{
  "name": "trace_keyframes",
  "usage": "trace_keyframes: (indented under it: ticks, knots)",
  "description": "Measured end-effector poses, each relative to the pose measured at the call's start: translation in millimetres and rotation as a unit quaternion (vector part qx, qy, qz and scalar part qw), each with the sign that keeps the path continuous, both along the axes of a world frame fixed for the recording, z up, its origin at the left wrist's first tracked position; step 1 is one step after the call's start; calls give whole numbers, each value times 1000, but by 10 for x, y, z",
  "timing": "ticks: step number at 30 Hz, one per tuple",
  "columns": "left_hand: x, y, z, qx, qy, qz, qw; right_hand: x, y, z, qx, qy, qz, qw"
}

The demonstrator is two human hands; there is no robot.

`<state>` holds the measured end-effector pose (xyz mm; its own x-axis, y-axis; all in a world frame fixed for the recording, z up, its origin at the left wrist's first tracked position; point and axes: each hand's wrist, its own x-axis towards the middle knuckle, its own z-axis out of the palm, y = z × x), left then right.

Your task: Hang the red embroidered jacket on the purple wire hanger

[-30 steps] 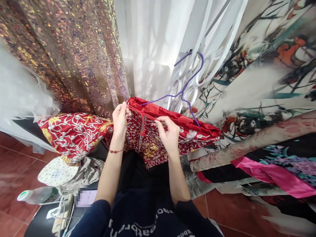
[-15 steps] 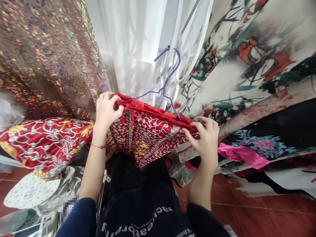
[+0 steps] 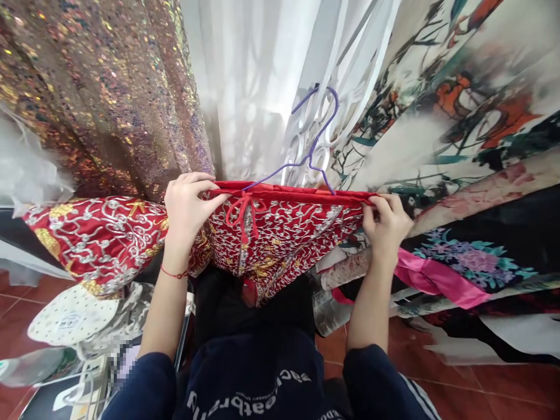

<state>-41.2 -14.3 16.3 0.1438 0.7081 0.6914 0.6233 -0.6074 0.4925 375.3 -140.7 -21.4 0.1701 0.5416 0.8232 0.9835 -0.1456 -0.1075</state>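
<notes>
A: Fig. note: where's the red embroidered garment (image 3: 284, 233)?

B: On the purple hanger (image 3: 312, 154), stretched btwn both hands. L hand (image 3: 186, 204) pinches its top edge at one end, R hand (image 3: 387, 224) at the other; hands well apart.

A: Tie?

B: Red bow (image 3: 242, 213), centre-left.

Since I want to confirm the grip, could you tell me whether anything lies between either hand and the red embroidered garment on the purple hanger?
Nothing visible does. The left hand and the right hand each pinch the top edge of the red embroidered garment directly, at opposite ends, below the purple hanger.
</notes>
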Motion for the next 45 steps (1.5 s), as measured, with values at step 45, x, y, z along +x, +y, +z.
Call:
trace_keyframes:
  ticks: [45]
  knots:
    - [-426,-1062,-940,-183,-533,224,795,-3772,1387,837,-178,189,557,789]
